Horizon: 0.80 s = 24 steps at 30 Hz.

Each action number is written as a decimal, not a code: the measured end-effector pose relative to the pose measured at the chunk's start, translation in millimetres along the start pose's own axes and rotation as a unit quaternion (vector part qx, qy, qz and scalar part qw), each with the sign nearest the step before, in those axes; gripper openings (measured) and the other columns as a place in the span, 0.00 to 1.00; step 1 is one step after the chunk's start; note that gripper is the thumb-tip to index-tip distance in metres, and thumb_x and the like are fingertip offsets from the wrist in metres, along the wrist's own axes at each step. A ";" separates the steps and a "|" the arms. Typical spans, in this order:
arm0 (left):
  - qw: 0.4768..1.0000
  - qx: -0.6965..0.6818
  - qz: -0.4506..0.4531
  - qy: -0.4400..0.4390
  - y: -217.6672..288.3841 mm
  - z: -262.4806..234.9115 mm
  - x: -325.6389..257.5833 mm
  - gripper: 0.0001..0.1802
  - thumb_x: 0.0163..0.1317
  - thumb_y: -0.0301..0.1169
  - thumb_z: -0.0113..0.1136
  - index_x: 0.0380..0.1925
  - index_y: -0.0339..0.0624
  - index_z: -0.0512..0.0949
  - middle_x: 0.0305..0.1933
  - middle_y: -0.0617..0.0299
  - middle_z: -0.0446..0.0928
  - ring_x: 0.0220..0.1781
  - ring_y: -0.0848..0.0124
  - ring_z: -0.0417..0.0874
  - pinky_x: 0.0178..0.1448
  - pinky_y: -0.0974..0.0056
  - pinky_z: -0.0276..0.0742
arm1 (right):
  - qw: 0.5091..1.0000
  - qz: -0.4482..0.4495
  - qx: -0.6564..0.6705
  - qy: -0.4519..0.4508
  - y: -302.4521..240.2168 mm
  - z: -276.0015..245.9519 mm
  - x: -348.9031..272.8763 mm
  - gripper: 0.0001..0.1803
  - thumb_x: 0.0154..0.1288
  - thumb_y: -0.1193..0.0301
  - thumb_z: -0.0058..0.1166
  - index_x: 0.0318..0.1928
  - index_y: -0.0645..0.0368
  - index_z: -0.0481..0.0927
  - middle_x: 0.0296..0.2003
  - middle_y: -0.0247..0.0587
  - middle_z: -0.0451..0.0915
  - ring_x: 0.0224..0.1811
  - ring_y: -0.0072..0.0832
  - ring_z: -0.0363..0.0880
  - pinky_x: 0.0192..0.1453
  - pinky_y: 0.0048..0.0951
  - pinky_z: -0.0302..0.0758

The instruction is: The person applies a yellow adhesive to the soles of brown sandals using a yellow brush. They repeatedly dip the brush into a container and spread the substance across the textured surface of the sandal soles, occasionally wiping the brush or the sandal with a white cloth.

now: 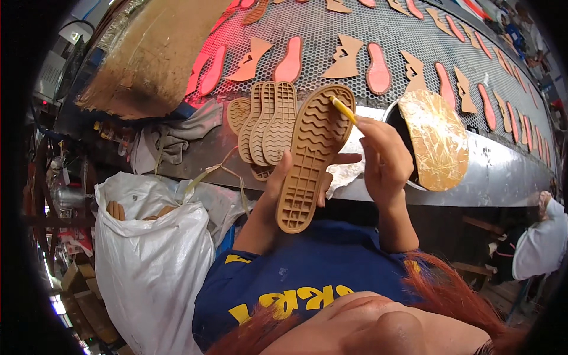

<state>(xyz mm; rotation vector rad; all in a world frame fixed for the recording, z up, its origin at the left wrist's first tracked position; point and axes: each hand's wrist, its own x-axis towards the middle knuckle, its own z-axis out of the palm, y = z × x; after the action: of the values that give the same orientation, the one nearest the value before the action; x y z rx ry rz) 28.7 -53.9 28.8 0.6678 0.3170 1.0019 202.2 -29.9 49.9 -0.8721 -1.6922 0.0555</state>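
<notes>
A tan shoe sole, its wavy and gridded tread toward me, is held up tilted in front of my chest. My left hand grips it by the edges near its middle, thumb on one side and fingers showing past the other. A yellow stick-like tool with a pale tip, perhaps a brush or pen, is pinched in my right hand. Its tip lies over the tread near the sole's upper end; whether it touches I cannot tell. Just behind, several more tan soles lie overlapping on the metal ledge.
A mesh conveyor carries rows of pink-faced insoles and tan cut-out pieces. Right of my hand stands a round container with a tape-covered lid. A white sack holding tan pieces is at left, below a grey cloth. Another person's sleeve shows far right.
</notes>
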 end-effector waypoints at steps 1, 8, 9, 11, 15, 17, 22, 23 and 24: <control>1.000 -0.010 -0.004 0.001 -0.3 -1.9 -2.1 0.45 0.64 0.63 0.31 0.64 0.32 0.53 0.56 0.34 0.69 0.23 0.74 0.76 0.26 0.74 0.77 | 1.000 -0.011 -0.013 -0.023 -4.1 -1.7 -0.1 0.12 0.54 0.88 0.50 0.41 0.68 0.76 0.37 0.52 0.80 0.38 0.39 0.81 0.39 0.30 0.77; 0.997 -0.071 -0.026 -0.035 0.0 -8.6 2.8 0.45 0.63 0.64 0.36 0.66 0.36 0.51 0.60 0.25 0.59 0.22 0.64 0.76 0.25 0.67 0.76 | 0.989 0.039 0.121 -0.075 -11.3 -14.2 -13.2 0.11 0.50 0.84 0.54 0.38 0.65 0.79 0.30 0.44 0.80 0.28 0.35 0.79 0.36 0.30 0.77; 0.995 -0.078 -0.034 -0.060 -2.2 -11.6 -0.1 0.45 0.62 0.64 0.36 0.66 0.36 0.51 0.60 0.27 0.61 0.22 0.64 0.76 0.25 0.67 0.76 | 0.995 0.071 0.051 -0.038 -1.2 -14.4 -12.1 0.11 0.52 0.84 0.54 0.38 0.64 0.79 0.29 0.44 0.80 0.27 0.34 0.79 0.35 0.28 0.76; 0.997 -0.057 -0.035 -0.048 -6.0 -11.6 -2.2 0.43 0.65 0.63 0.29 0.64 0.36 0.55 0.59 0.27 0.62 0.22 0.71 0.78 0.27 0.73 0.76 | 0.983 0.126 0.131 0.019 9.4 -5.8 -6.0 0.13 0.58 0.90 0.47 0.42 0.68 0.77 0.32 0.43 0.77 0.30 0.26 0.74 0.33 0.23 0.70; 0.994 -0.105 -0.034 0.004 -5.4 -11.5 8.3 0.46 0.64 0.64 0.29 0.64 0.30 0.53 0.58 0.29 0.64 0.23 0.71 0.78 0.24 0.72 0.76 | 0.990 -0.018 0.087 -0.114 -40.4 -5.7 -23.2 0.16 0.45 0.88 0.54 0.38 0.64 0.78 0.28 0.41 0.78 0.23 0.32 0.75 0.26 0.30 0.71; 0.990 -0.139 -0.029 -0.015 -6.0 -21.6 15.4 0.48 0.64 0.65 0.29 0.64 0.26 0.51 0.59 0.30 0.64 0.24 0.72 0.79 0.21 0.73 0.76 | 0.957 0.038 0.252 -0.139 -47.2 -8.4 -36.1 0.17 0.45 0.89 0.54 0.38 0.64 0.78 0.28 0.42 0.78 0.23 0.32 0.74 0.26 0.29 0.71; 0.994 -0.056 -0.065 0.064 -7.6 -21.9 0.8 0.43 0.65 0.62 0.30 0.65 0.34 0.54 0.48 0.36 0.73 0.24 0.70 0.80 0.22 0.72 0.77 | 0.985 0.097 0.141 0.002 -5.5 12.0 -38.8 0.17 0.51 0.93 0.48 0.41 0.65 0.77 0.31 0.43 0.79 0.28 0.26 0.78 0.29 0.22 0.72; 0.996 -0.077 -0.034 0.018 -10.1 -19.0 2.2 0.43 0.65 0.62 0.30 0.64 0.33 0.54 0.47 0.37 0.73 0.24 0.70 0.80 0.22 0.72 0.77 | 0.987 0.099 0.124 0.013 -4.2 12.0 -34.9 0.18 0.52 0.93 0.48 0.42 0.64 0.77 0.31 0.43 0.79 0.28 0.26 0.78 0.29 0.22 0.72; 0.994 -0.100 -0.049 0.018 -8.7 -16.8 4.2 0.43 0.66 0.61 0.30 0.64 0.32 0.54 0.50 0.35 0.72 0.24 0.70 0.80 0.23 0.71 0.78 | 0.987 0.099 0.125 -0.010 -10.3 9.7 -32.8 0.16 0.52 0.91 0.50 0.41 0.64 0.78 0.31 0.43 0.79 0.28 0.30 0.79 0.30 0.25 0.73</control>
<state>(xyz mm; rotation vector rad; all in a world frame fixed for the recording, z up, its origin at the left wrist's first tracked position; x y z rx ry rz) 27.7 -47.3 10.6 0.4485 0.2731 0.9391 190.2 -52.1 24.7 -0.8493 -1.5713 0.4041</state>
